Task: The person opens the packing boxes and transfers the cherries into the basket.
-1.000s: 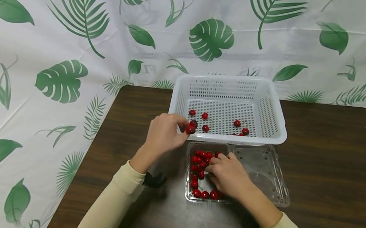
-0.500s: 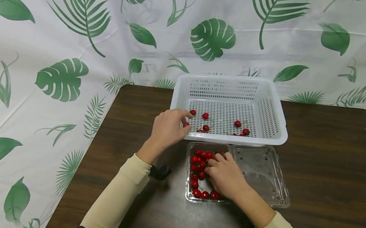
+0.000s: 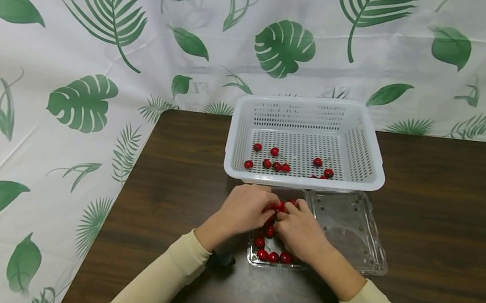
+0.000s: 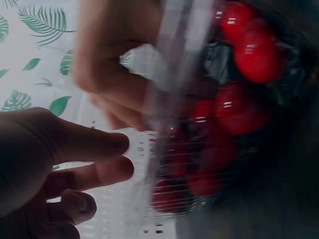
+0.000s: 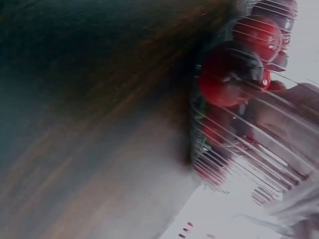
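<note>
Left hand, over basket earlier, now hovering at box, fingers narrowly parted, empty. Right hand staying among boxed cherries, cannot tell grip. More cherries showing in basket.

I work at a tabletop station: a dark wood-grain table set against a white leaf-print sheet hung at the rear and left. The sheet screens the surroundings; I cannot determine the room type.
</note>
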`<state>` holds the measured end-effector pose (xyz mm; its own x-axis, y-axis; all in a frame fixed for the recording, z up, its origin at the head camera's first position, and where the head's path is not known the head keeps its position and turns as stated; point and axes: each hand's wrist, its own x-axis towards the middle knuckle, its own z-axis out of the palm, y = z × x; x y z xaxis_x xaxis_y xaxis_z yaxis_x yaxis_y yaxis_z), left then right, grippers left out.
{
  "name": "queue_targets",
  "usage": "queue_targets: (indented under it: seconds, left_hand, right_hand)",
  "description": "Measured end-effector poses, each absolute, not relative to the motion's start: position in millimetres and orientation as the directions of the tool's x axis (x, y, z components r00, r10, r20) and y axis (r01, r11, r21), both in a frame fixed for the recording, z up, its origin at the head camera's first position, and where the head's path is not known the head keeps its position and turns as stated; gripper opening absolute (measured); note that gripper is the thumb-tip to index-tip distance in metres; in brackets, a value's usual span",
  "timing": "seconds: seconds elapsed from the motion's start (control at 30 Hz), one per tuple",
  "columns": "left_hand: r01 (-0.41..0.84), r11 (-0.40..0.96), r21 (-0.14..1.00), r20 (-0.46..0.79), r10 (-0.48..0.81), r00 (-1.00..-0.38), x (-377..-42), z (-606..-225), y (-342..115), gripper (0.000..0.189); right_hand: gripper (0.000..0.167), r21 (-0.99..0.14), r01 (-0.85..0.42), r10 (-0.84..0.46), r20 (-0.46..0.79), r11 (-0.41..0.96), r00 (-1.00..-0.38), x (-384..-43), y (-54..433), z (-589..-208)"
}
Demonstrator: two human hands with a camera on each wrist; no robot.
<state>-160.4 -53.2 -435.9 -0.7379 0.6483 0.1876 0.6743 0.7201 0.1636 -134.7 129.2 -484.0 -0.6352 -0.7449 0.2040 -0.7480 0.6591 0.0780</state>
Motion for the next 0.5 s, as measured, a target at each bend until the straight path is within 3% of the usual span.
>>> queue_targets:
  seconds: [0.1,0.27,0.5]
  left_hand:
    - [0.687,0.716,0.126,0.171,0.666,-0.726,-160.8,-443.9,-51.0,0.009]
    - [0.726,0.684,0.064,0.157,0.712,-0.684,-163.4,-450.8,-49.5,0.012]
    - [0.776,0.622,0.1,0.103,0.77,-0.63,-162.8,-454.7,-43.2,0.003]
  right_hand:
    - [0.014,0.029,-0.764,-0.749,0.226,0.644,-0.623,-133.7,133.3,-476.5]
    - [0.007,-0.147,-0.783,-0.739,0.262,0.605,-0.62,-133.1,145.1,-458.2]
    - [0.008,-0.436,-0.714,-0.626,0.351,0.548,-0.696,-133.1,162.0,-431.8]
